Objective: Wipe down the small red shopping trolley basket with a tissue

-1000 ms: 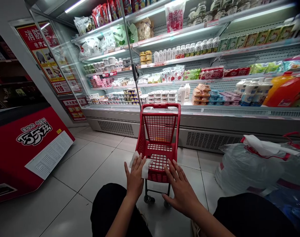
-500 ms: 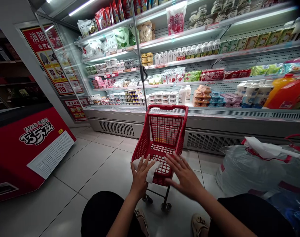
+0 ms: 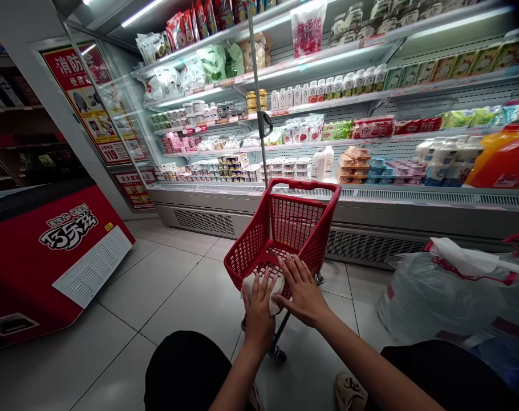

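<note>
Red cart point(image 3: 315, 245) stands on the floor point(image 3: 165, 279) before a fridge point(image 3: 362, 210). Left hand point(image 3: 259, 305), spread flat, covers a white cloth point(image 3: 278, 287) at the cart's front edge; right hand point(image 3: 304, 291), open beside it, holds nothing visible. Work appears under way; completed portion and remainder cannot be determined.

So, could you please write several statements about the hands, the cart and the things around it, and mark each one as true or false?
1. The left hand lies on a white cloth. True.
2. The right hand is closed in a fist. False: the right hand has its fingers stretched out.
3. The cart stands in front of the fridge. True.
4. The cart is blue. False: the cart is red.
5. The freezer is left of the cart. True.
6. The fridge is dark inside. False: the fridge is lit.
</note>
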### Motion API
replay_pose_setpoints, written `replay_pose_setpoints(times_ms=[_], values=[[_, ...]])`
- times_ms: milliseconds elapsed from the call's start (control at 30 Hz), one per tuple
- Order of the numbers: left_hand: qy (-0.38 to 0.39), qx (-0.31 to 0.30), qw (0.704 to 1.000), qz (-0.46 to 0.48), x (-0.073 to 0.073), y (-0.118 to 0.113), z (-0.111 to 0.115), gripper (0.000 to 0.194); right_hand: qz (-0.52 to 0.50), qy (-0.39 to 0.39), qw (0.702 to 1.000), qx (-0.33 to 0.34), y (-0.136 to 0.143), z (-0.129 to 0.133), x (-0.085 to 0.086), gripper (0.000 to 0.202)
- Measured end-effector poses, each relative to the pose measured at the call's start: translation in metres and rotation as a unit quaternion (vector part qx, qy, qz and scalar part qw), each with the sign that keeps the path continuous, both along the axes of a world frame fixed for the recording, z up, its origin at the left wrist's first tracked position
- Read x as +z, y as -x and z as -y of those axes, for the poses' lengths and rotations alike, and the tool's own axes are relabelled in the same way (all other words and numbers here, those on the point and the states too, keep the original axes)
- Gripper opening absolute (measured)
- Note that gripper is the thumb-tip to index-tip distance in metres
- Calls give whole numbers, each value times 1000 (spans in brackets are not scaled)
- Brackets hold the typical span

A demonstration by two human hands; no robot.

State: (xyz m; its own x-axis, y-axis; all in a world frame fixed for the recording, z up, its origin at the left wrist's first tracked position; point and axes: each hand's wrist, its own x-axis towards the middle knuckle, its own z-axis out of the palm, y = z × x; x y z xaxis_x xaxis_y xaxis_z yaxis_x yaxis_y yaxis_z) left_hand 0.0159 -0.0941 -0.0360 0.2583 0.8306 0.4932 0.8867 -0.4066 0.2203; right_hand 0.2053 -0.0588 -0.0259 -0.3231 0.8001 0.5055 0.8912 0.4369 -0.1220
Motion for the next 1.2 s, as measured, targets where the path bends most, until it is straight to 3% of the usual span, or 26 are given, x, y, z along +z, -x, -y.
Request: replay_pose_setpoints(times_ms=[133,400,533,667,800,967,1200], values=[[21,-13,1000,-9,4,-3,5,61,27,2,1000,9,-6,4,2,88],[15,-5,997,-71,11,33,-6,66,35,-3,999,40,-4,16,12,86],[-9,3,996,-94,14,54,-11,66,52,5,995,88,-31,2,24,79],[0,16,995,-95,20,75,-17,66,39,-12,999,11,-70,-21,28,76],[27,52,996,-68,21,84,-20,57,47,-16,999,7,-80,-22,24,79],[-10,93,994,-53,18,63,-15,56,33,-30,999,-13,-60,-4,25,90],[-61,45,995,-59,18,-13,-27,71,33,-74,996,-23,-44,11,22,95]])
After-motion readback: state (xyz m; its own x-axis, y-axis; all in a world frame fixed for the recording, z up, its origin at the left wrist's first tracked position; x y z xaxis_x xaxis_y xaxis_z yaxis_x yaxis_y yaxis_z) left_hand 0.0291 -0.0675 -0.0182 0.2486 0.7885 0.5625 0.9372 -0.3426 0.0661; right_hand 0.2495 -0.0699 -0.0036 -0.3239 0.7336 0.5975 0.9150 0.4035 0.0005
